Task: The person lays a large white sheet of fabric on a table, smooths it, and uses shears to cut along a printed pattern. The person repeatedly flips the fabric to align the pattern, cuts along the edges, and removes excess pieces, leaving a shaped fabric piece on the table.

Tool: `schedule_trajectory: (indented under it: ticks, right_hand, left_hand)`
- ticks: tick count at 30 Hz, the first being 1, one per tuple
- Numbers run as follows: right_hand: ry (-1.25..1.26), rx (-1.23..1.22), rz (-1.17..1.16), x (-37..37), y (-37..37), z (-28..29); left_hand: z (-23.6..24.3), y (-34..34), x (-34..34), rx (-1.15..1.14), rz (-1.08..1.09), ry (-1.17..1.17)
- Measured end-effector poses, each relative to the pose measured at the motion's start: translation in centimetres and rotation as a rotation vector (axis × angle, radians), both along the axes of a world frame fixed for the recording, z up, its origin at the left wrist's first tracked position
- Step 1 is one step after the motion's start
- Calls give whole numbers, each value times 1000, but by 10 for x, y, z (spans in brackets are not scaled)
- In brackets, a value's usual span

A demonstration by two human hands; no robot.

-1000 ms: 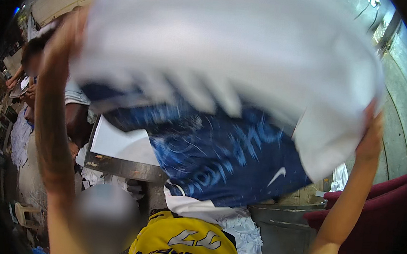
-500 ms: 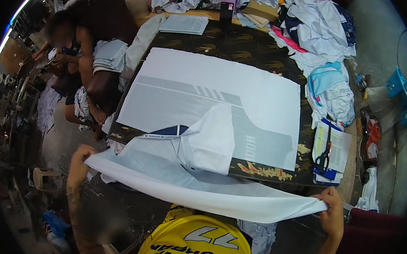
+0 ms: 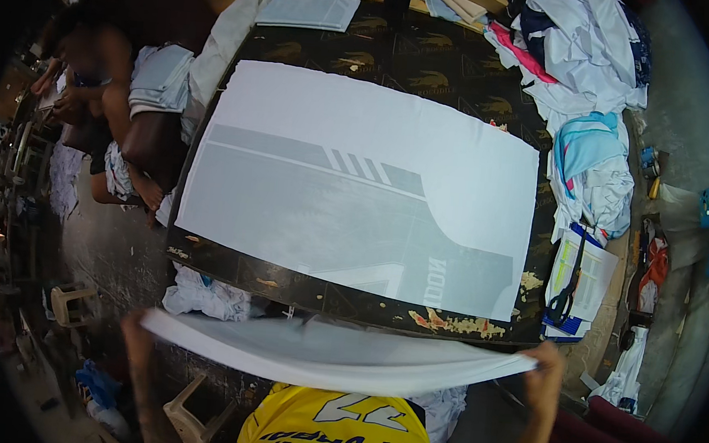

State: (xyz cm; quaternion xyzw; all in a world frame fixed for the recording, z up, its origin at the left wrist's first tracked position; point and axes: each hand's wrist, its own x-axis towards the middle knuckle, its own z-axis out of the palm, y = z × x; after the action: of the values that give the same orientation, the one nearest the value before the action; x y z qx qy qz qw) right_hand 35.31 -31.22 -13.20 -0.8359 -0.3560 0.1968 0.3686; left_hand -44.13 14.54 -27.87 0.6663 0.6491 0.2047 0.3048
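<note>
Stretched across the front of my body is a white piece of fabric, somewhat blurred by motion. My left hand grips its left corner, and my right hand pinches its right corner. The cloth hangs just off the near edge of the table, sagging a little in the middle. Flat on the dark table lies a large white and grey printed fabric panel, with slanted stripes and a curved cut-out shape in its print.
Black scissors rest on papers at the table's right edge. Heaped garments cover the far right side. A folded light cloth stack lies at the far left. Beyond the left edge sits another person. A plastic stool stands lower left.
The held fabric has been drawn off the table toward me, so the panel beneath is now uncovered. My right hand has come inward slightly, and my left hand is lower.
</note>
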Motion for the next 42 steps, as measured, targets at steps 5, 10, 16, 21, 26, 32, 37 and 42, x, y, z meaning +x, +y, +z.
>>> schedule_trajectory:
  ticks: [5,10,16,21,26,32,37,42]
  right_hand:
    - [-317,232,-227,99,84,71]
    - [-627,379,-472,176,210,47]
    - [-481,30,-487,233,263,-79]
    - [-453,-205,-452,238,273,-132]
    - [-497,-371,-456,243,290,-156]
    - [-690,-287,-145,159,278,-111]
    - [-115,-475,90,-18,143,-99]
    - [680,-575,-701,-100,5,-149]
  left_hand:
    - [97,223,181,468,78,-35]
    - [80,359,396,831,-49,238]
    - [26,420,479,568,-329,530]
    - [8,439,512,571,-345,736]
    - [-23,481,506,581,-653,663]
    - [19,325,509,667,-410,478]
    - [-6,109,329,317,-521,359]
    - [-135,51,119,-66,699,-172]
